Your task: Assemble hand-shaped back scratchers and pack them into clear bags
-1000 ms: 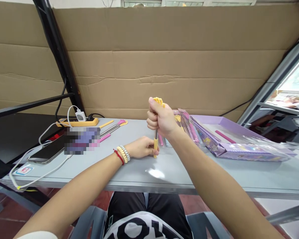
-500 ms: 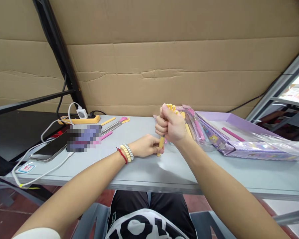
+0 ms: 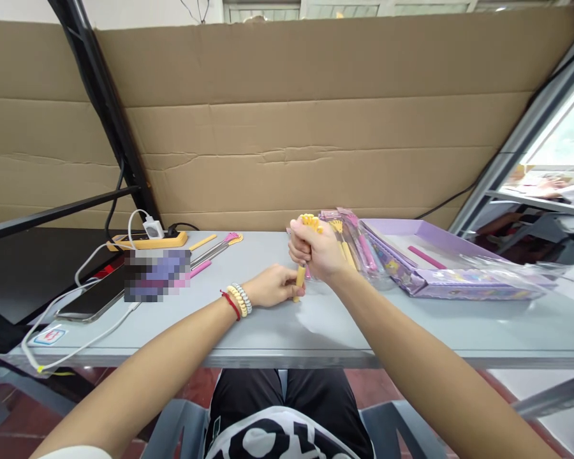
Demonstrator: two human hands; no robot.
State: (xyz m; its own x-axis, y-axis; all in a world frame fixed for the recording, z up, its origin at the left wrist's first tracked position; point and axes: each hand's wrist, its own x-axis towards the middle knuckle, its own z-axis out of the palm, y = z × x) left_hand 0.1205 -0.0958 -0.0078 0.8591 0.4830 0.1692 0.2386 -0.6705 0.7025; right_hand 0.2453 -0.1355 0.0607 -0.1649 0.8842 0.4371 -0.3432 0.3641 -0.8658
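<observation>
Premises appear to be a workshop: grey surface [image 3: 249, 335] across the lower frame, cardboard partition [image 3: 316, 124] behind, black metal frame [image 3: 109, 105] upper left, orange power strip [image 3: 172, 241] at left, plastic-bagged goods [image 3: 369, 252] right of centre, metal shelving [image 3: 545, 204] far right.

No text is legible: lettering [image 3: 242, 442] on the shirt [image 3: 277, 413] is cut off, the sticker [image 3: 50, 336] on the table [image 3: 258, 338] too small.

Right grip [image 3: 316, 248] hid middle of yellow tool [image 3: 300, 276]; purple item [image 3: 165, 271] was pixelated; bottom edge cut off white sleeve [image 3: 79, 452].
</observation>
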